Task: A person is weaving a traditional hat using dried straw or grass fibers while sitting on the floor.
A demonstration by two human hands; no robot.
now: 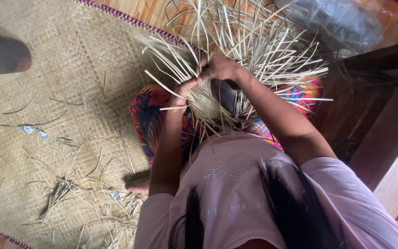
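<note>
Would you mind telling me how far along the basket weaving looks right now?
A small woven section is finished. The left hand and right hand are gripping it and working strips at its edge. Most of the strips fan out loose, unwoven. Trimmings litter the mat.

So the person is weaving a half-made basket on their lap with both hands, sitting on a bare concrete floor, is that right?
Not quite. The head view shows a woven straw mat under them, not bare concrete. Both the left hand and right hand do work the half-made basket on the lap.

Pale tan strips (254, 50) are fanning over a bright multicoloured skirt (150, 115); the mat (47, 69) is showing beige weave, edged perhaps purple.
</note>
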